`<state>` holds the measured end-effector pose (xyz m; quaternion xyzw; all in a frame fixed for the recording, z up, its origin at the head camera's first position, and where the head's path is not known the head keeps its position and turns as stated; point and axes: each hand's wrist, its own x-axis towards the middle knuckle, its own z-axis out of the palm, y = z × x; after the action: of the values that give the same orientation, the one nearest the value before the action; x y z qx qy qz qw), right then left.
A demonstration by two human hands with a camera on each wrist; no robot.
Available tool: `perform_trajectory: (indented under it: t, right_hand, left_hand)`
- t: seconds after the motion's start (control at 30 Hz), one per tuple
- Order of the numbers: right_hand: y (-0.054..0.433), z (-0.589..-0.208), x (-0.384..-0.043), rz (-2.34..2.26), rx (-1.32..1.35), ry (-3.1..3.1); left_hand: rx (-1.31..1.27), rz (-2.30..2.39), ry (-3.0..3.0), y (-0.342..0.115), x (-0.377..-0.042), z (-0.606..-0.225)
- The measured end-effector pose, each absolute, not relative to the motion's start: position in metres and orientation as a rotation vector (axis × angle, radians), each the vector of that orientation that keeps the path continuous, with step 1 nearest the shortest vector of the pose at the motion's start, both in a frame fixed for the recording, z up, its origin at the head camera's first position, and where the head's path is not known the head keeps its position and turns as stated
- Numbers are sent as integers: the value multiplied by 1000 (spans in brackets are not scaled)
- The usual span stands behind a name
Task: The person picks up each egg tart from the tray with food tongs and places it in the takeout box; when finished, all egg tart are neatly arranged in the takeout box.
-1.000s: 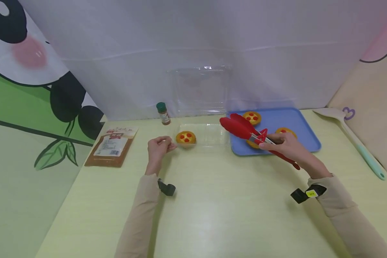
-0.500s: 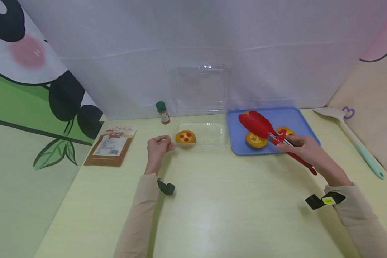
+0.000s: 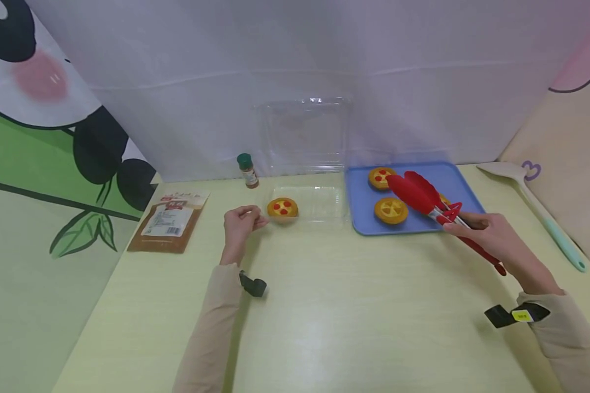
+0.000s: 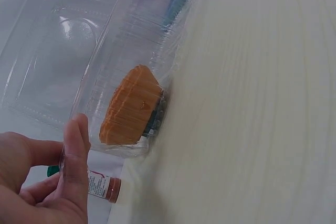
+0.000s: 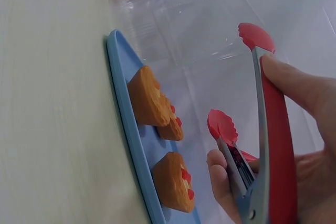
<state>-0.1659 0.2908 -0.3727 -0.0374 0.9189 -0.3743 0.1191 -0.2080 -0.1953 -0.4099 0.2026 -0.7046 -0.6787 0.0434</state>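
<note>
My left hand (image 3: 240, 232) pinches the left rim of a clear plastic clamshell box (image 3: 324, 204), whose lid stands up behind it. One egg tart with red topping (image 3: 282, 207) sits at the box's left end. My right hand (image 3: 506, 240) holds red-and-silver tongs (image 3: 418, 196) over the right part of a blue tray (image 3: 366, 225). In the right wrist view the tong tips (image 5: 222, 126) are spread with nothing between them. On the tray lie a yellow-topped tart (image 3: 391, 210) and a red-topped tart (image 3: 381, 178). Another red-topped tart (image 5: 174, 182) is mostly hidden by the tongs in the head view.
A spice bottle with a green cap (image 3: 247, 170) stands behind the box's left end. Further left lies a bag of brown powder (image 3: 168, 222). A spatula with a mint handle (image 3: 546, 213) lies along the right wall. A white cloth (image 3: 201, 109) hangs behind the table.
My right hand has moved right and toward me with the tongs, uncovering the yellow-topped tart and the back tart. My left hand has stayed at the box rim.
</note>
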Motion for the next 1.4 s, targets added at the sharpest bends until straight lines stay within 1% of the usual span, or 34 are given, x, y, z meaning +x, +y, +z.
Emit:
perform_trajectory:
  t: [0.67, 1.0, 1.2, 1.4]
  right_hand:
    - [321, -388, -148, -1017, 4, 2911]
    - [331, -392, -146, -989, 52, 2927]
    - [336, -400, -145, -911, 41, 2978]
    - [329, -400, -147, -865, 7, 3032]
  left_hand:
    - [572, -2086, -2155, -194, -209, -413]
    - [565, -2100, -2125, -193, -209, -410]
    - [573, -2102, -2134, -194, -210, -412]
    - [547, -2103, -2114, -196, -211, -414]
